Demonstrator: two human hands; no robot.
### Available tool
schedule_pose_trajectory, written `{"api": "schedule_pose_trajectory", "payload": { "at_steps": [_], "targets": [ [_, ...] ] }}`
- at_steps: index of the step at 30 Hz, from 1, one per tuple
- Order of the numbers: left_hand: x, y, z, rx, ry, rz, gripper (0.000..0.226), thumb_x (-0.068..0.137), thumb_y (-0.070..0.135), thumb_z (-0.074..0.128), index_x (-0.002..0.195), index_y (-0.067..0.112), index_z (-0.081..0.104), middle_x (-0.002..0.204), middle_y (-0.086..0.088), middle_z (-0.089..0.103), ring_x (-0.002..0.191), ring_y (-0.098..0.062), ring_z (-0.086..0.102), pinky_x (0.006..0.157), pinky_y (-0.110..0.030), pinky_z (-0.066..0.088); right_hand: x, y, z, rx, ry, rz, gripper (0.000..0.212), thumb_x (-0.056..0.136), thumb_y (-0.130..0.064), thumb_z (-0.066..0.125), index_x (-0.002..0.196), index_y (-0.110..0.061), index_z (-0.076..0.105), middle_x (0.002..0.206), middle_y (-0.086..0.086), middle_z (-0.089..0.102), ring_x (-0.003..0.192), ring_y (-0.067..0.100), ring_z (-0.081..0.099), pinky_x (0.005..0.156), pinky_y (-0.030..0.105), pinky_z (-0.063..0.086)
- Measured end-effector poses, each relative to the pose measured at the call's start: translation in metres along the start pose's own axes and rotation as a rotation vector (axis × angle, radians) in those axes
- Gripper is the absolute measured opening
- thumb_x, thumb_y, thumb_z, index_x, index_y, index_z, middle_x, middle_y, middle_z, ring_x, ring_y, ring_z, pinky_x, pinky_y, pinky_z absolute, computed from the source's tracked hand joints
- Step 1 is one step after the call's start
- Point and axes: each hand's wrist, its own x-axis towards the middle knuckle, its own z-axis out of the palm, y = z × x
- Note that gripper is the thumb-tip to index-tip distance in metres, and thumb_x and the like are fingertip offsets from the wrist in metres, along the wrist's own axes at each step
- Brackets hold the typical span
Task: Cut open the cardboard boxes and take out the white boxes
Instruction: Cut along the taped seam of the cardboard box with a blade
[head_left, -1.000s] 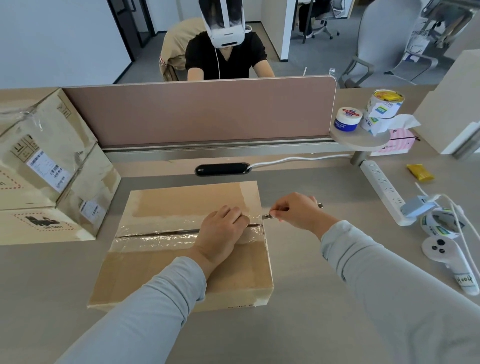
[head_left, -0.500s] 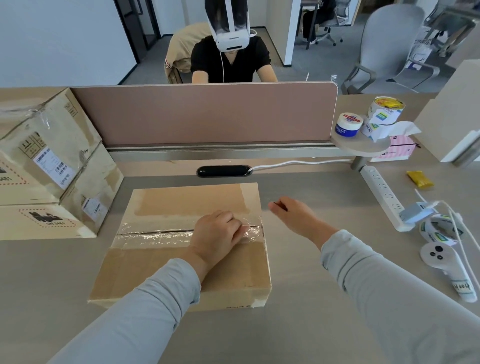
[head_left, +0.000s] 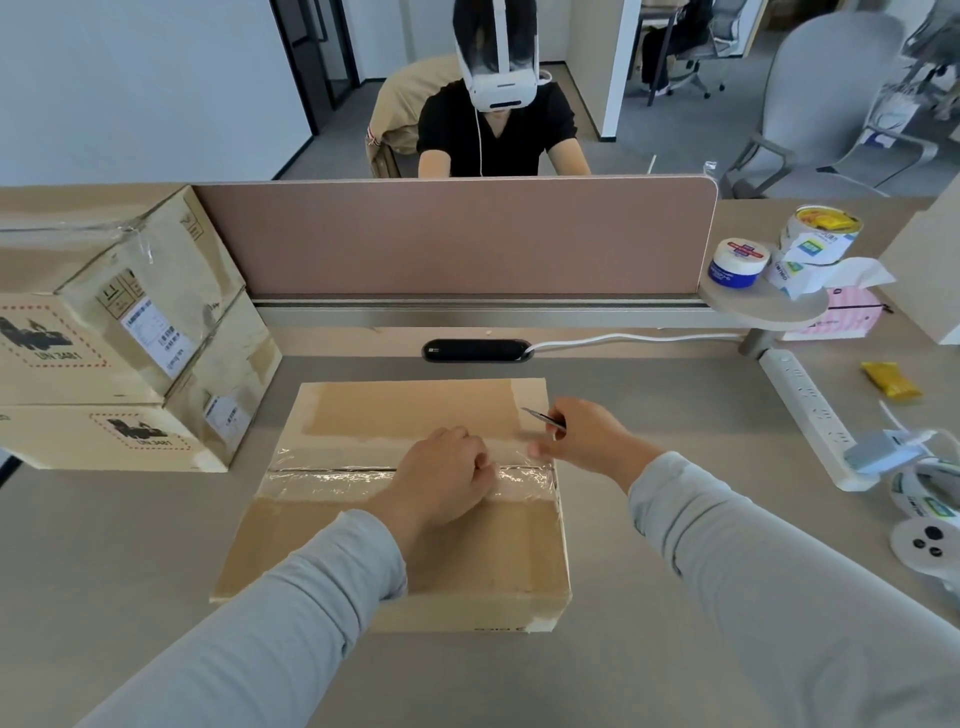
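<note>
**Desk** (head_left: 130, 545): grey, carries everything listed.

**Stacked cardboard boxes** (head_left: 104, 322): two, taped shut, well to the left of the left hand.

**Cardboard box** (head_left: 415, 410): flat, directly under both hands, flaps closed. No white boxes show; presumably inside.

**Tape** (head_left: 332, 475): clear strip over the centre seam. A dark line runs left of the left hand; whether it is cut there cannot be told.

**Left hand** (head_left: 441, 475): fingers curled, knuckles down on the seam, nothing seen in its grip.

**Right hand** (head_left: 587, 436): just right of the left, pinching the blade.

**Blade** (head_left: 543, 417): slim, tip raised off the cardboard.

**Step, as judged:** slitting the seam. Set the tip on the tape beside the left hand, cut shallow to spare the contents, and draw rightward, away from the steadying fingers.
</note>
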Motion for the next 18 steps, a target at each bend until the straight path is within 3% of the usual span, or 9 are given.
{"api": "schedule_pose_trajectory", "payload": {
  "at_steps": [5,11,14,18],
  "targets": [
    [0.019,0.008,-0.009,-0.102,-0.241,-0.072,0.027,0.091,0.033,0.048,0.095,0.010,0.061,0.106,-0.006,0.051,0.103,-0.024,0.048,0.090,-0.032,0.040,0.000,0.006,0.001,0.032,0.007,0.046,0.040,0.074,-0.044,0.075,0.073,-0.019,0.043,0.071,-0.006,0.046,0.067,0.013,0.044,0.054,0.023,0.032],
    [0.026,0.024,-0.009,-0.252,-0.328,-0.065,0.023,0.091,0.030,0.050,0.105,0.014,0.061,0.101,-0.001,0.060,0.093,-0.018,0.053,0.080,-0.027,0.039,-0.002,0.010,0.005,0.044,0.036,0.060,0.043,0.074,-0.049,0.073,0.074,-0.017,0.045,0.068,-0.005,0.046,0.060,0.011,0.041,0.054,0.025,0.033],
    [0.028,0.023,-0.006,-0.401,-0.321,-0.123,0.022,0.091,0.033,0.055,0.102,0.017,0.066,0.100,0.000,0.064,0.095,-0.018,0.058,0.083,-0.026,0.042,-0.009,0.012,0.009,0.063,0.062,0.050,0.043,0.077,-0.049,0.070,0.068,-0.019,0.041,0.066,-0.005,0.046,0.058,0.011,0.040,0.053,0.025,0.032],
    [0.028,0.018,-0.003,-0.495,-0.313,-0.179,0.021,0.089,0.030,0.061,0.101,0.015,0.068,0.105,-0.001,0.068,0.097,-0.016,0.060,0.089,-0.027,0.044,-0.013,0.019,0.011,0.087,0.023,0.064,0.037,0.092,-0.051,0.044,0.076,-0.019,0.040,0.071,-0.002,0.048,0.070,0.020,0.046,0.063,0.032,0.036]
  ]
}}
